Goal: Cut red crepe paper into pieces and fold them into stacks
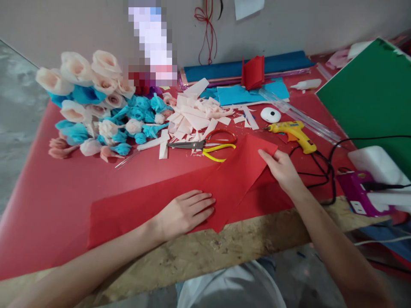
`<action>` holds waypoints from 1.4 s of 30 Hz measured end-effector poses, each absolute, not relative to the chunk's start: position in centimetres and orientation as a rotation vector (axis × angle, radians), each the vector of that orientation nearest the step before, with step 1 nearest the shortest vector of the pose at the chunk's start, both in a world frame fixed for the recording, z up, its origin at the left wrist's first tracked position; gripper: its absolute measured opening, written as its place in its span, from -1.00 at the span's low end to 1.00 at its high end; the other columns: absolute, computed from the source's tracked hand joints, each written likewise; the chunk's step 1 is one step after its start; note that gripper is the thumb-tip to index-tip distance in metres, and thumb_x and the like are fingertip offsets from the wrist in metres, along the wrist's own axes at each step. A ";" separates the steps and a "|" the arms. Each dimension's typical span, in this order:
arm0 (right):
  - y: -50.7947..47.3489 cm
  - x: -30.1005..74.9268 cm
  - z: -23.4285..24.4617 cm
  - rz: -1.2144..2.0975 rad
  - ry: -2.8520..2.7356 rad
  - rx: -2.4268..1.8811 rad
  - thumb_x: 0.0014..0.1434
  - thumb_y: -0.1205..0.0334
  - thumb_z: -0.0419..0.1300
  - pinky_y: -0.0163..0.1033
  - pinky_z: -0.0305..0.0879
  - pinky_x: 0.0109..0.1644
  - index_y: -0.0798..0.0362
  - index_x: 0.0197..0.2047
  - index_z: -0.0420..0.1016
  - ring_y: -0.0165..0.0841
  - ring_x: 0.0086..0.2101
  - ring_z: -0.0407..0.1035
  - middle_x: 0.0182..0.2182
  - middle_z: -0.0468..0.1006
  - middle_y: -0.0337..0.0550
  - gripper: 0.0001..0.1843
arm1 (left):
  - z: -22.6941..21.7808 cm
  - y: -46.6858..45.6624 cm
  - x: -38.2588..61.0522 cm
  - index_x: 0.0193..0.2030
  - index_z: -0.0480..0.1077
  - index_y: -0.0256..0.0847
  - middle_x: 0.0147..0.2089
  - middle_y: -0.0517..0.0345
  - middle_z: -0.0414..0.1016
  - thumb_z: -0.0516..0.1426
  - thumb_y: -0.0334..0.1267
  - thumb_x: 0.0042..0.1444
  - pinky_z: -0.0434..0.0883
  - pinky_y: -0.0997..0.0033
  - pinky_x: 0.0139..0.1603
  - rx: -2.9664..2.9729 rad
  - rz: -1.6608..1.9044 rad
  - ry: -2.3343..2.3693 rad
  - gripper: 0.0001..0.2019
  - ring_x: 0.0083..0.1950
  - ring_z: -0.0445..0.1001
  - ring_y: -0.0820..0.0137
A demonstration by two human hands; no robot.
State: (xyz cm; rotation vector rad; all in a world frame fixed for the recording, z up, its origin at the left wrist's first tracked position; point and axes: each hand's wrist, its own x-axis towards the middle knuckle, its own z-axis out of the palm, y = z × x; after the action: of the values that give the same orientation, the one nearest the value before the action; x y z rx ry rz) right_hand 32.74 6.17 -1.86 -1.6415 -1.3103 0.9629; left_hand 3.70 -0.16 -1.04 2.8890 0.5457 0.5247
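A long sheet of red paper (pixel 128 205) lies along the front of the table, with its right part folded over at a slant. My left hand (pixel 189 211) rests flat on the sheet near the fold, palm down and fingers stretched out. Between thumb and fingers, my right hand (pixel 280 167) pinches the upper right corner of the folded part, raised a little off the table. Just beyond the fold are scissors (pixel 197 145) with one red and one yellow handle, their handle ends close to the paper.
Paper flowers (pixel 105 102) in cream, blue and pink pile up at the left. Pale paper scraps (pixel 192 113) lie mid-table. A yellow glue gun (pixel 295 132), its black cable, a purple power box (pixel 362 192) and a green board (pixel 372 94) are on the right. Blue paper (pixel 250 92) lies behind.
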 end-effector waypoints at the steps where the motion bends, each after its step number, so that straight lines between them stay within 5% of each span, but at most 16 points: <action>1: 6.2 32.8 -2.0 0.939 -1.304 -1.647 0.05 0.00 0.18 -0.08 0.36 -0.13 0.06 -0.36 0.49 -0.21 -0.26 0.45 -0.37 0.58 -0.15 -0.72 | -1.0 -0.2 3.7 -0.07 0.39 -0.32 0.01 0.01 0.50 -0.06 -0.43 0.24 0.43 0.20 0.06 2.883 0.534 0.543 -0.75 0.09 0.42 0.25; 15: -0.2 33.0 -0.6 0.441 -1.223 -1.802 0.21 0.04 0.00 -0.03 0.32 -0.02 0.04 -0.06 0.47 -0.17 -0.15 0.42 -0.16 0.55 -0.04 -0.63 | -0.6 0.3 3.8 -0.08 0.39 -0.31 -0.11 0.00 0.52 -0.07 -0.48 0.20 0.40 0.16 0.08 2.904 0.497 0.797 -0.73 -0.07 0.47 0.31; 18: -1.5 31.1 0.4 0.301 -1.508 -1.813 0.24 0.20 -0.05 -0.04 0.30 0.04 0.02 0.16 0.29 -0.15 0.00 0.34 0.01 0.45 0.01 -0.57 | -0.7 0.3 3.8 -0.04 0.38 -0.32 -0.06 -0.02 0.51 -0.08 -0.46 0.21 0.39 0.13 0.10 2.876 0.380 0.796 -0.72 -0.04 0.46 0.29; 23: -2.5 27.1 -0.3 0.356 -2.332 -1.212 0.10 0.55 -0.19 0.05 0.16 0.21 0.08 0.36 -0.19 -0.21 0.22 0.01 0.21 0.20 0.05 -0.26 | -0.7 0.2 2.8 -0.02 0.38 -0.30 -0.01 -0.03 0.50 -0.07 -0.46 0.21 0.38 0.18 0.14 2.876 0.404 0.728 -0.71 0.04 0.44 0.30; 30: -2.8 25.2 -2.3 0.306 -2.619 -1.148 0.07 0.55 -0.13 0.05 0.20 0.20 0.31 0.20 0.20 -0.15 0.21 0.04 0.14 0.28 0.21 -0.41 | -1.2 -0.2 1.2 0.14 0.26 -0.36 0.16 -0.07 0.36 -0.15 -0.54 0.20 0.39 0.21 0.15 2.830 0.384 0.651 -0.60 0.21 0.30 0.29; 42: -3.0 24.1 -2.2 0.208 -2.652 -1.064 0.11 0.58 -0.18 0.03 0.20 0.20 0.47 0.11 0.27 -0.07 0.21 0.02 0.14 0.25 0.32 -0.49 | -1.4 -0.4 1.5 0.06 0.32 -0.35 0.05 -0.11 0.43 -0.09 -0.49 0.20 0.44 0.17 0.06 2.868 0.348 0.752 -0.67 0.09 0.40 0.21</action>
State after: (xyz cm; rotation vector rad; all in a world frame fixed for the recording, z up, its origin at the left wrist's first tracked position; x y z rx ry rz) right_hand 24.10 -2.96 -2.21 -1.0637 -2.6519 0.2078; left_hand 1.47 -0.36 -1.40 2.8678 0.7521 0.3484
